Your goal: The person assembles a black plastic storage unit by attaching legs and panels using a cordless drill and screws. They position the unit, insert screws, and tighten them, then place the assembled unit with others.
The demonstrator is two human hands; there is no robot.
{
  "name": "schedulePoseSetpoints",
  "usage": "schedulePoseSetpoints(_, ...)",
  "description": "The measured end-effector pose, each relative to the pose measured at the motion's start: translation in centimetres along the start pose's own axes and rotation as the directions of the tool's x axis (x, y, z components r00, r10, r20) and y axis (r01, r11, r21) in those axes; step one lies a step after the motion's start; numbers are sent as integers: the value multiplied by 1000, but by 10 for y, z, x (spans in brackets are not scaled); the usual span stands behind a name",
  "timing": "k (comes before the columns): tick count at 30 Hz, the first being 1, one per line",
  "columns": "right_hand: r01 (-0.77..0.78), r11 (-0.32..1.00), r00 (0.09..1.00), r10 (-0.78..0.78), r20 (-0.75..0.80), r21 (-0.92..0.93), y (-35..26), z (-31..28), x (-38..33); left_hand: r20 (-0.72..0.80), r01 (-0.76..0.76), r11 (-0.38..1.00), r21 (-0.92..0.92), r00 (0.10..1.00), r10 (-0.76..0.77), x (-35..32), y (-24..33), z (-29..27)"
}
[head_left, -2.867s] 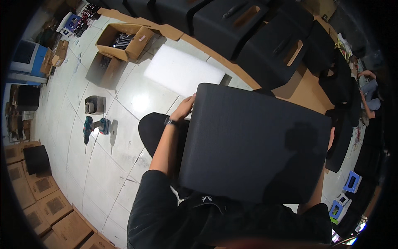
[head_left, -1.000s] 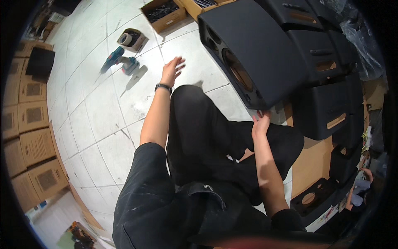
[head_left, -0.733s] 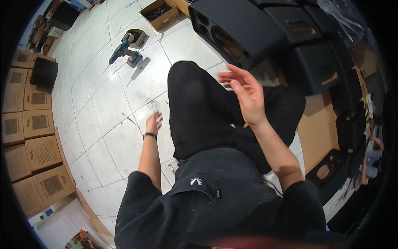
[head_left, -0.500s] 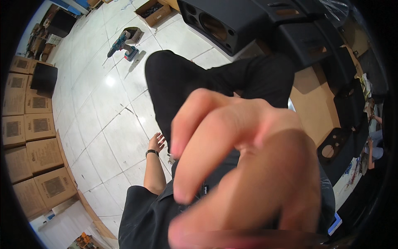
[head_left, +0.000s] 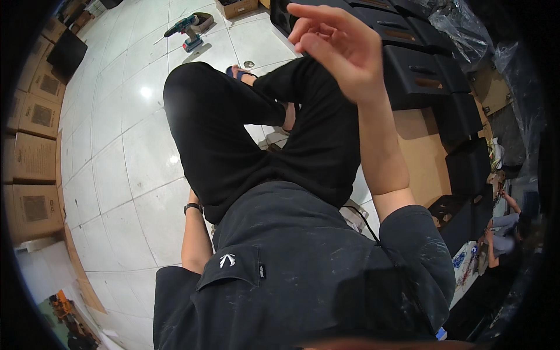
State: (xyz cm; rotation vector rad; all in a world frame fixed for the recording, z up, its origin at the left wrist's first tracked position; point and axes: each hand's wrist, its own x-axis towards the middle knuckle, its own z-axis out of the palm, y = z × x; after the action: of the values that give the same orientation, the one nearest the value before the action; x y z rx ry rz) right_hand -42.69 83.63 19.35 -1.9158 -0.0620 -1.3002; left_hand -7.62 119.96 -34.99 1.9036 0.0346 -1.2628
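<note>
My right hand [head_left: 344, 49] is raised at the upper right, in front of the black speaker cabinets [head_left: 414, 76]. Its fingers are loosely bent and apart, with nothing between them. Low at my left side is my left hand [head_left: 192, 198], a dark watch [head_left: 193, 206] on its wrist. The black trouser leg [head_left: 204, 140] hides its fingers, so what it touches cannot be seen.
A teal cordless drill [head_left: 185, 29] stands on the white tiled floor [head_left: 111, 175], near a small open carton [head_left: 238, 8]. Stacked cardboard boxes [head_left: 35, 151] line the left. At right lie clear plastic wrap [head_left: 466, 41] and a brown panel [head_left: 423, 146]; another person [head_left: 501, 227] sits beyond.
My right hand has moved from close in front of the view up and away to the upper right. My left hand has slipped behind my thigh. The view has shifted, showing more of my lap.
</note>
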Motion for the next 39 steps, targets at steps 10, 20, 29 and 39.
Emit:
schedulePoseSetpoints(10, -529, 818, 847, 525, -81, -227, 106, -86, -48, -402, 112, 925, 364, 914, 48, -44, -133, -76)
schedulePoseSetpoints(20, -451, 438, 825, 536, -177, -778, 264, -153, -58, -476, 323, 638, 699, 876, 78, -103, -138, -48)
schedulePoseSetpoints(29, -238, -47, 744, 634, -213, -970, 374, -214, -54, -463, 267, 617, 740, 868, 178, -147, -131, -42)
schedulePoseSetpoints(39, -450, -76, 698, 592, -403, -890, 409, -198, -33, -52, 183, 624, 759, 974, -222, -94, -113, -158)
